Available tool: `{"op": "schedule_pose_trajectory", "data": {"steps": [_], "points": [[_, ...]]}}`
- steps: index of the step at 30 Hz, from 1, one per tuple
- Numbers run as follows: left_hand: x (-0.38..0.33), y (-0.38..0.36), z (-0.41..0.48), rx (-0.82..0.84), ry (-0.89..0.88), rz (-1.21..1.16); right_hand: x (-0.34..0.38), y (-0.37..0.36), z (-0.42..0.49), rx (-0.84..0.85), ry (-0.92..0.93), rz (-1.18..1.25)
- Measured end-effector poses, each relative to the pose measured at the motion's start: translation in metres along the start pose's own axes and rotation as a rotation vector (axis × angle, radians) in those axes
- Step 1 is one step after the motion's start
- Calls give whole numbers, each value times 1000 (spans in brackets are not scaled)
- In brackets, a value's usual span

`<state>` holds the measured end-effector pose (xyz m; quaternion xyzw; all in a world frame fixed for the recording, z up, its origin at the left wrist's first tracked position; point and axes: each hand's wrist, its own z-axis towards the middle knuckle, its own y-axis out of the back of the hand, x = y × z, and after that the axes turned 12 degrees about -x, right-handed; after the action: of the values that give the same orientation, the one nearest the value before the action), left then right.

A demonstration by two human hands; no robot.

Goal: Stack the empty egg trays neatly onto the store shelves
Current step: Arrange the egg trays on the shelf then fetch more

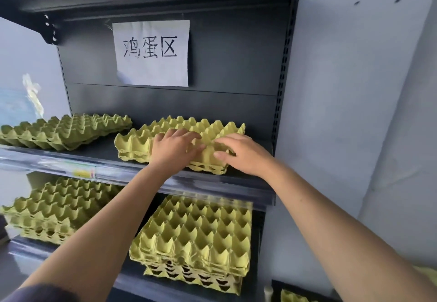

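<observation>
Yellow-green pulp egg trays, cups empty, sit in four stacks. On the upper shelf [71,163] lie the upper left stack [66,131] and the upper right stack [142,140] (low, skewed to the edge). The lower shelf [132,284] bears the lower left stack [59,207] and the lower right stack [196,235], whose bottom trays are offset.

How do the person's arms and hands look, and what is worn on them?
Both forearms are bare. The left hand and right hand have no gloves; no ring, watch or bracelet shows. A dark sleeve appears on the left upper arm, at the bottom left corner.
</observation>
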<state>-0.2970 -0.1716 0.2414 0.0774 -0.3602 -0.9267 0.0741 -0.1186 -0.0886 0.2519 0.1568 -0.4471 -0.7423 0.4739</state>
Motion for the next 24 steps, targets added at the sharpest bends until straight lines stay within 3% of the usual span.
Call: {"op": "schedule_pose_trajectory", "data": {"steps": [4,10,18,24], "points": [[-37,0,7,-100,-101,-99,-16,17,-23,-239,-38,-89],[-127,-13,11,-184,-306,-188,-68,54,-77,-374,-75,-253],[-303,-45,-12,-180,-437,-312,-184,136,-204,-354,-226,-364],[-433,-80,-49,-41,-475,-449,-271,187,-316,-260,-405,-429]]}}
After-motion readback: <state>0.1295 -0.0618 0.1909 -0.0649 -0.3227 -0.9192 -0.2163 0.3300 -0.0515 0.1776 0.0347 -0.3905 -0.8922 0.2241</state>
